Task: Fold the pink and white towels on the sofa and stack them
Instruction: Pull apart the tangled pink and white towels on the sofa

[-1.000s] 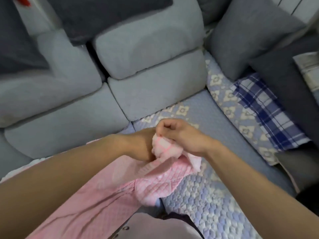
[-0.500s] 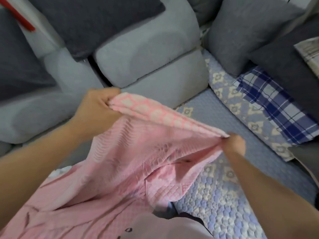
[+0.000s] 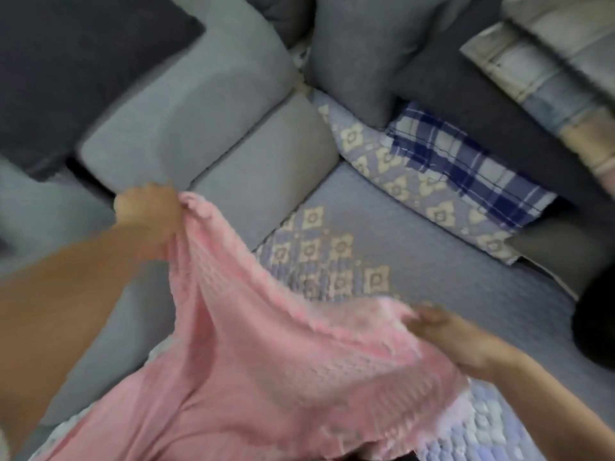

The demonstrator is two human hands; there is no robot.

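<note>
Presently, left to right: left hand (image 3: 146,214) raised in front of the grey sofa (image 3: 206,104) back cushions, fingers curled tight round one corner of the pink towel (image 3: 266,354); towel hangs from that corner and spreads down toward the viewer's lap, lower part draped over the patterned cover (image 3: 332,257) on the seat; right hand (image 3: 436,331) lower and nearer, at the towel's opposite top corner, appears to pinch the edge, though blur hides how the fingers lie; plaid cloth (image 3: 459,164) well apart at right, against a dark cushion (image 3: 359,48). White towel not identifiable in view.

Handling, judged: thin, soft, light cloth with no stiffness; it sags in a deep curve between the two hands, so it will not hold a line unless kept taut; textured weave should give good grip, slip unlikely; nothing fragile. Best hold is at the corners of one short edge, as now, pulled apart to flatten.

Orientation: held top edge runs on a diagonal, upper left down to lower right; long axis runs from that edge toward the viewer; hem tilted, left corner higher.
</note>
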